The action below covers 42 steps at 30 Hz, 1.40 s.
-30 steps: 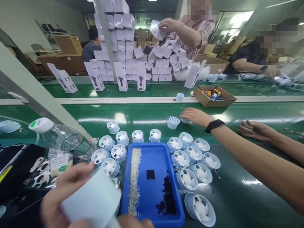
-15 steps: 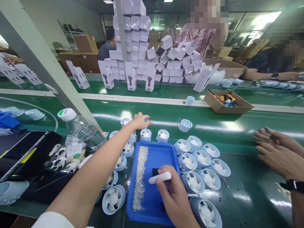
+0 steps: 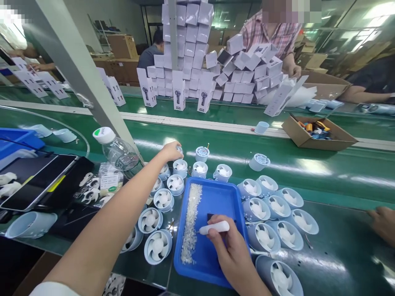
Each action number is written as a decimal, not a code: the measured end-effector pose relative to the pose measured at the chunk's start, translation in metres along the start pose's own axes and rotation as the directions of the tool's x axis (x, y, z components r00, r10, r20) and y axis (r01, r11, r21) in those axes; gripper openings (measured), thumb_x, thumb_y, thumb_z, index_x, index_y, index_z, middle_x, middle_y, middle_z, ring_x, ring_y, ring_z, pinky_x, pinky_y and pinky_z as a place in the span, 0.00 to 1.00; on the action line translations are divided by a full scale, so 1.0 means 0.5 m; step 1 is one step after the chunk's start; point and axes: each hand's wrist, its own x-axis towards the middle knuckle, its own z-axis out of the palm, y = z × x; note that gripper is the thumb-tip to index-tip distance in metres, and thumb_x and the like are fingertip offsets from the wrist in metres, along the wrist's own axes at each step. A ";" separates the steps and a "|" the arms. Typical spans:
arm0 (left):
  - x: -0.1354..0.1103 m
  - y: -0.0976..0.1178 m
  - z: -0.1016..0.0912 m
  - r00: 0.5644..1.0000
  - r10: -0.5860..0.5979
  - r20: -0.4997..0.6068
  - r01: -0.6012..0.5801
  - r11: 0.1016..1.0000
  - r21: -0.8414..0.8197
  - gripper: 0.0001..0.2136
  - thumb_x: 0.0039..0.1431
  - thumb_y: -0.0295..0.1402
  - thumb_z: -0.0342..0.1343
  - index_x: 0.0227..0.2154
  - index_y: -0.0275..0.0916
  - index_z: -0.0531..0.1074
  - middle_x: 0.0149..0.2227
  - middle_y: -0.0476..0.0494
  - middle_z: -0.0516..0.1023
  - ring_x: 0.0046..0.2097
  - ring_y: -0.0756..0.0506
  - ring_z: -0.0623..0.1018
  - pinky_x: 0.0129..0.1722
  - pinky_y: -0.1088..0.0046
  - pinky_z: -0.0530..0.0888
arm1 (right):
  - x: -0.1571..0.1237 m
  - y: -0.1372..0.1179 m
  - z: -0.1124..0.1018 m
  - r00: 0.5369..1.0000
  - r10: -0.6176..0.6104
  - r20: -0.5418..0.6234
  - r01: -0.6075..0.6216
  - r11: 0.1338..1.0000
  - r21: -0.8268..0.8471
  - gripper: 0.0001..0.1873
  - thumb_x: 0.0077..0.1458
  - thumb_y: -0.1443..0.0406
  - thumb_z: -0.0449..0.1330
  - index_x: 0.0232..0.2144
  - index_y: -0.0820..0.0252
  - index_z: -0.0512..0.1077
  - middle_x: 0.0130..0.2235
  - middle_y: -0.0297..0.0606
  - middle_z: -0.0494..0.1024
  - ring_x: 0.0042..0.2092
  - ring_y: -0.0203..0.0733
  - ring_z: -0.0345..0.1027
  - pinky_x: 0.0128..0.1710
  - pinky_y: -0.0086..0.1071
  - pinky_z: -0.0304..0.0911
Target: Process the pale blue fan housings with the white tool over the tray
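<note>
My left hand [image 3: 170, 151] reaches forward over the green belt, fingers closed around a small pale-blue fan housing at the far end of the left cluster of fan housings [image 3: 163, 199]. My right hand [image 3: 228, 250] hovers over the blue tray [image 3: 216, 196], pinching a white pen-like tool [image 3: 214, 227] that points left toward the strip of white pellets [image 3: 191, 222]. A small black square lies just above the tool in the tray. A second cluster of fan housings [image 3: 277, 218] lies right of the tray.
A water bottle [image 3: 115, 150] and a tablet [image 3: 33, 179] lie at left. Stacked white boxes [image 3: 197, 53] rise across the belt, with a cardboard box [image 3: 319, 131] of small parts at right. Another person's hand [image 3: 384, 224] rests at the right edge. A person in plaid stands behind the boxes.
My view has swung left. My left hand stays far out, now gripping a fan housing. My right hand keeps the white tool over the tray. The other person's hands have drawn back to the right.
</note>
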 end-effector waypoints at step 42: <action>-0.409 -0.060 -0.008 0.969 -0.243 -0.039 -0.096 -0.228 -0.969 0.07 0.50 0.33 0.65 0.33 0.41 0.79 0.34 0.54 0.83 0.39 0.47 0.80 0.40 0.77 0.79 | -0.081 -0.008 -0.032 0.976 -0.064 -0.209 0.024 0.982 -0.190 0.13 0.63 0.54 0.52 0.38 0.56 0.68 0.36 0.40 0.74 0.37 0.41 0.71 0.37 0.32 0.68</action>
